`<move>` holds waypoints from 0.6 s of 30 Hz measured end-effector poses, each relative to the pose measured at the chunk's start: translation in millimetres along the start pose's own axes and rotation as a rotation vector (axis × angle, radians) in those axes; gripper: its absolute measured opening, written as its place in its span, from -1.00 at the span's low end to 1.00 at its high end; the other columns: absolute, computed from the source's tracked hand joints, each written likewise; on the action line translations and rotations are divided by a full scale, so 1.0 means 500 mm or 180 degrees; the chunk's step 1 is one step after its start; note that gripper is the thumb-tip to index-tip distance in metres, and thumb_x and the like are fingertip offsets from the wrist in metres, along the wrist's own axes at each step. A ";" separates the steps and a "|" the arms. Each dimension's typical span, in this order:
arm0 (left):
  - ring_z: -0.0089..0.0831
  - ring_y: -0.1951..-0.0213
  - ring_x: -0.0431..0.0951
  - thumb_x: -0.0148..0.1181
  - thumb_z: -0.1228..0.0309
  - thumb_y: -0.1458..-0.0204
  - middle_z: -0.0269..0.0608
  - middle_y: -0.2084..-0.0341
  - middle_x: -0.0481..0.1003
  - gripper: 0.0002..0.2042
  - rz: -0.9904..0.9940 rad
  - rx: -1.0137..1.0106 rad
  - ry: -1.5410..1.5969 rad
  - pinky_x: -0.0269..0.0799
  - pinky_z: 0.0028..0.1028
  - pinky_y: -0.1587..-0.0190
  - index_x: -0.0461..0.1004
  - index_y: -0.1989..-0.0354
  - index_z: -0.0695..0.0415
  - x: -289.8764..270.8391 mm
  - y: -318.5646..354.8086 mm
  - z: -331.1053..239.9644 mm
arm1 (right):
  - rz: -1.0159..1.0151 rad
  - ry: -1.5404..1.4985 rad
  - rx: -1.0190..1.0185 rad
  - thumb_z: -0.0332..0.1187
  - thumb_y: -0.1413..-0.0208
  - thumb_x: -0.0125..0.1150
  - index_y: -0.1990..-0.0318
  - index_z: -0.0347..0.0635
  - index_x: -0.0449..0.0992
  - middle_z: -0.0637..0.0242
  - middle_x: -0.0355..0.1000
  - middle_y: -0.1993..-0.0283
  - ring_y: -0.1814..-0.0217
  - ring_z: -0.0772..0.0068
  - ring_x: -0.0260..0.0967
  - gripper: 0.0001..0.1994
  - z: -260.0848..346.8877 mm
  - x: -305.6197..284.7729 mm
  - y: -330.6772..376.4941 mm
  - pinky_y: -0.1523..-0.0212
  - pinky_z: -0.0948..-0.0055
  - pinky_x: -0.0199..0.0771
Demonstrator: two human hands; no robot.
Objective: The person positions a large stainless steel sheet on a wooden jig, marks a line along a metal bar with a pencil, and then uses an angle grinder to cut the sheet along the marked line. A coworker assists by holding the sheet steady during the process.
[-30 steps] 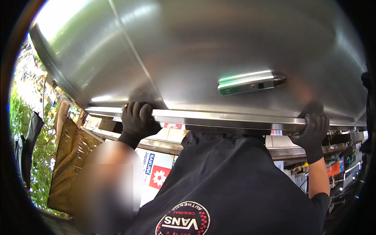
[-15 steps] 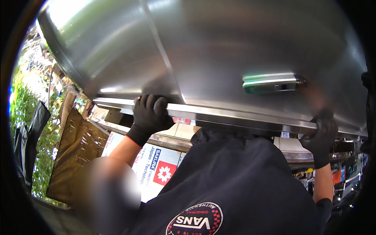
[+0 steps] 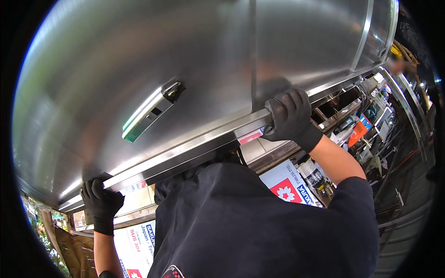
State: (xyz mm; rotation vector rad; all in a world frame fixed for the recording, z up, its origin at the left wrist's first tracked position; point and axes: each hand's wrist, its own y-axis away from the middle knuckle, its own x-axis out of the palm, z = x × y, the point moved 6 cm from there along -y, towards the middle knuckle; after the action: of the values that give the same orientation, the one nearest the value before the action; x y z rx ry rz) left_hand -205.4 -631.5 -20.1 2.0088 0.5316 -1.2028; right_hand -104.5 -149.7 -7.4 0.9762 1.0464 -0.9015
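A large sheet-like panel of brushed stainless steel point(image 3: 208, 60) fills the upper view, with a straight folded front edge point(image 3: 185, 151) and seams across it. My left hand point(image 3: 101, 201), in a black glove, wraps its fingers over this edge at the lower left. Farther right and higher in view, my right hand point(image 3: 289, 116), also in a black glove, is closed round the same edge beside a seam. Between the hands, on the steel face, shows a small oblong silver piece point(image 3: 150, 111) with a green end and a dark end; its kind I cannot make out.
White boards with red printed squares point(image 3: 289, 185) lie below the edge, among wooden beams point(image 3: 273, 157). Cluttered tools and an orange item point(image 3: 357, 133) are at the right, near curved metal rails point(image 3: 408, 111). Brown sheeting point(image 3: 76, 248) hangs at the lower left.
The view has swung, so the steel edge now slants up to the right. Both hands stay closed on it. The oblong piece now appears nearer my left hand.
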 end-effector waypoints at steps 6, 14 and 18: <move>-0.03 0.26 0.50 0.11 0.45 0.23 -0.14 0.27 0.48 -0.64 0.0039 0.0059 0.0117 0.40 -0.05 0.17 0.36 0.15 0.08 0.005 0.002 0.012 | -0.0039 0.0049 0.0019 0.25 0.10 0.30 0.12 -0.08 0.46 0.21 0.32 0.13 0.10 0.08 0.32 -0.39 -0.006 -0.005 -0.005 -0.02 -0.03 0.41; 0.05 0.17 0.61 -0.11 0.43 -0.15 -0.01 0.13 0.54 -0.68 -0.0201 0.0696 0.0395 0.63 0.04 0.09 0.36 -0.07 0.18 -0.031 -0.026 -0.034 | -0.0103 -0.0081 0.0035 -0.08 0.17 0.20 0.16 -0.09 0.53 0.20 0.38 0.21 0.13 0.11 0.37 -0.59 0.004 0.000 0.011 0.08 0.00 0.48; -0.07 0.26 0.63 -0.07 0.45 -0.04 -0.22 0.22 0.58 -0.75 -0.0408 0.0552 -0.0042 0.58 0.01 0.27 0.37 0.09 0.13 0.001 0.017 -0.016 | -0.0193 -0.0251 -0.0001 -0.09 0.34 0.21 0.17 -0.13 0.50 0.25 0.37 0.25 0.23 0.18 0.33 -0.50 0.006 -0.007 0.018 0.21 0.10 0.45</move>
State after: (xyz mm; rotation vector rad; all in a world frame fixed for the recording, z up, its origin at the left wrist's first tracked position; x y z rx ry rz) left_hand -194.8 -630.8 -15.2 2.1370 0.5737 -1.3800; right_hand -96.1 -149.6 -1.6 0.9057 1.0137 -0.9820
